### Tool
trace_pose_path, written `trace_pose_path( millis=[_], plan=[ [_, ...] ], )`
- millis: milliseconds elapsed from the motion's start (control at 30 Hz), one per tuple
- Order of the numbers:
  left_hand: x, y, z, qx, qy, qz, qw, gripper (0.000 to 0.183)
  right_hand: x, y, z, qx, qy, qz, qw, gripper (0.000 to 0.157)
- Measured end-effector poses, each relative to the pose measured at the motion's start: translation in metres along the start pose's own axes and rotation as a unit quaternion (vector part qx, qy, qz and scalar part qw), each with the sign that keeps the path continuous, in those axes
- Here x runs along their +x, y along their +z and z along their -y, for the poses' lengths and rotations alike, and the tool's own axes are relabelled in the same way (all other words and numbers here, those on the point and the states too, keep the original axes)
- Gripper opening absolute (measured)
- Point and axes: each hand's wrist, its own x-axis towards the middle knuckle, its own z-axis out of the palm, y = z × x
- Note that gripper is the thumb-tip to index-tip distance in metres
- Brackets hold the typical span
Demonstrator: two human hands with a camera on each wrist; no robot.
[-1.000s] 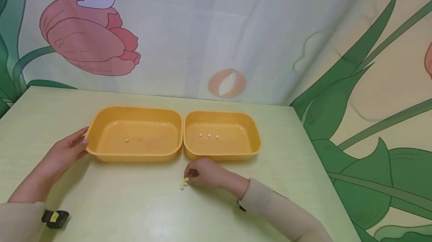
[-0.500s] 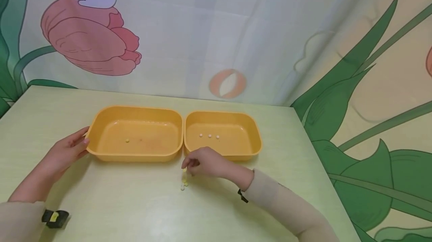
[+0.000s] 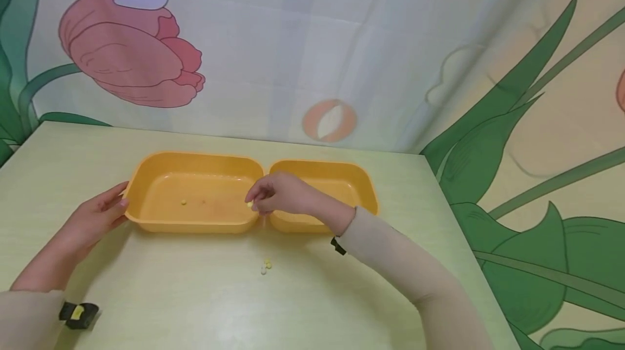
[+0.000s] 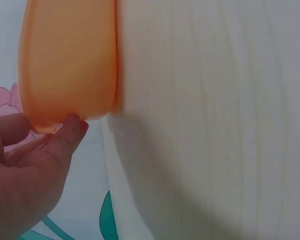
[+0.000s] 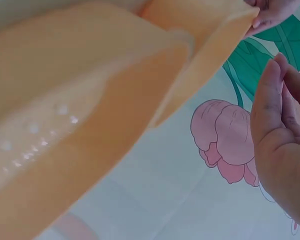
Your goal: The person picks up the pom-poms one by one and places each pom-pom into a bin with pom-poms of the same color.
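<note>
Right hand (image 3: 283, 193) pinching yellow pellet (image 3: 250, 205) at right end of larger tray (image 3: 222, 187); left hand (image 3: 95, 221) gripping left end. Sorting seemingly partial: lone yellow pellet (image 3: 183, 202) inside, three white pellets (image 5: 33, 127) in smaller tray (image 3: 337, 173); loose pellets (image 3: 268, 266) left on bench (image 3: 176, 290).

The larger tray (image 3: 215, 165) gripped by the left hand (image 3: 97, 220) looks like smooth moulded plastic, with small glossy highlights along the far edge of its floor. The smaller tray (image 3: 337, 180) beneath the right hand (image 3: 283, 192) seems the same plastic, its floor shining in spots. The pellet (image 3: 250, 204) pinched by the right hand looks matt, its material too small to tell. Below both hands, the tabletop (image 3: 195, 285) is smooth, softly sheened, streaked like wood grain. Beyond them, the backdrop (image 3: 254, 40) looks like matt, creased cloth.
</note>
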Motion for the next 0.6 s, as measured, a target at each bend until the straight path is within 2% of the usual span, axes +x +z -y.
trace_pose_path(
  millis=[100,333,600],
  plan=[
    [0.001,0.001,0.0,-0.002,-0.003,0.002,1.0,0.065,0.011,-0.007,0.009,0.01,-0.001,0.006,1.0,0.022],
    [-0.002,0.0,0.0,-0.001,-0.009,-0.002,1.0,0.065,0.035,-0.015,0.031,-0.01,-0.02,0.011,1.0,0.021],
    [-0.006,-0.003,0.003,-0.001,-0.016,-0.006,0.9999,0.066,0.063,-0.021,0.057,-0.033,-0.021,0.062,0.997,0.022]
  ],
)
